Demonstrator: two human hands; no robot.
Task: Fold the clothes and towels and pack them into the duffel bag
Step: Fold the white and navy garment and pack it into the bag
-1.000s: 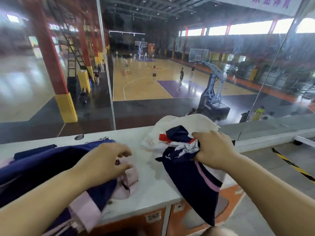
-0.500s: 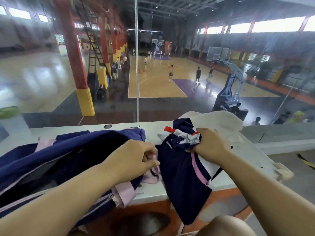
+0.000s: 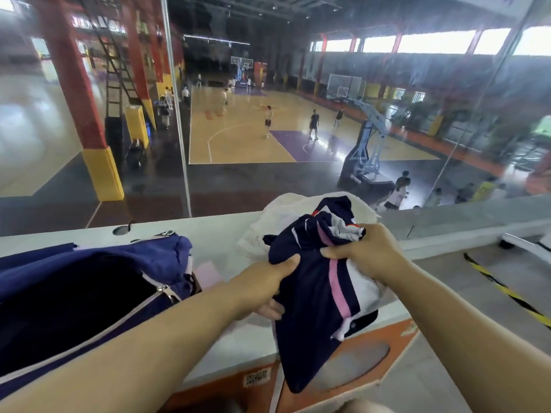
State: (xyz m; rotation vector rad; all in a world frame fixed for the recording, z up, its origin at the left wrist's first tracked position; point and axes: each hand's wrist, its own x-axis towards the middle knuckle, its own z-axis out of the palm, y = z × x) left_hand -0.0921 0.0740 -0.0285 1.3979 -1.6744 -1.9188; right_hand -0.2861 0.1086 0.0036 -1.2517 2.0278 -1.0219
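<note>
On the ledge by the glass: a smooth white counter top runs left to right, with an orange panel on the face below it and a small printed sticker on that face.
Duffel bag: a navy-blue fabric duffel bag with pale pink trim and a silver zip lies on the left part of the counter, its mouth gaping and dark inside.
Garment: a dark navy sports garment with a pink and white side stripe is held up, bunched at the top, its lower part hanging past the counter's front edge, to the right of the bag.
Left hand: fingers curled, gripping the garment's left edge.
Right hand: fingers closed round the crumpled top of the garment.
Pile behind: a heap of white cloth sits on the counter just behind the garment.
Room: a large indoor sports hall seen through glass panes joined at a thin metal post; a tan wood basketball court with a purple key, several players on it, a blue hoop stand, and red pillars with yellow padding at left.
Floor at right: grey, crossed by black-and-yellow hazard tape.
</note>
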